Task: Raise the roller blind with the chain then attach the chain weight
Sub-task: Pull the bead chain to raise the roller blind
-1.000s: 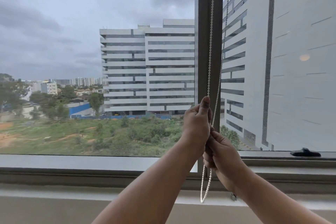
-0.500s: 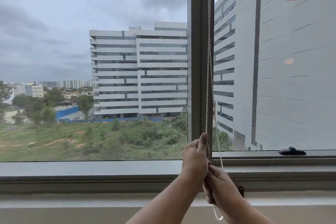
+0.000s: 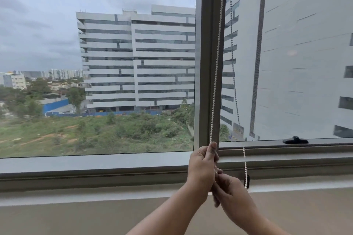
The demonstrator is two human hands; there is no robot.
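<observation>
A white bead chain [image 3: 216,74] hangs down in front of the grey window post [image 3: 207,53]. My left hand [image 3: 202,170] is closed around its near strand just below the post's foot, thumb up. My right hand [image 3: 229,189] grips the same strand directly beneath. The chain's far strand [image 3: 234,82] runs down over the right pane and ends at a small dark piece [image 3: 247,181] by the sill, likely the chain weight. The roller blind itself is out of view above the frame.
Two large panes show office buildings and a green lot outside. A black window handle [image 3: 295,140] sits on the right pane's lower frame. A grey sill [image 3: 95,175] runs across, with a beige wall [image 3: 76,215] below it.
Both hands have dropped from about mid-window to sill height, pulling the near strand down. The loop's bottom, which hung loose under my hands, now sits up at the right by the sill.
</observation>
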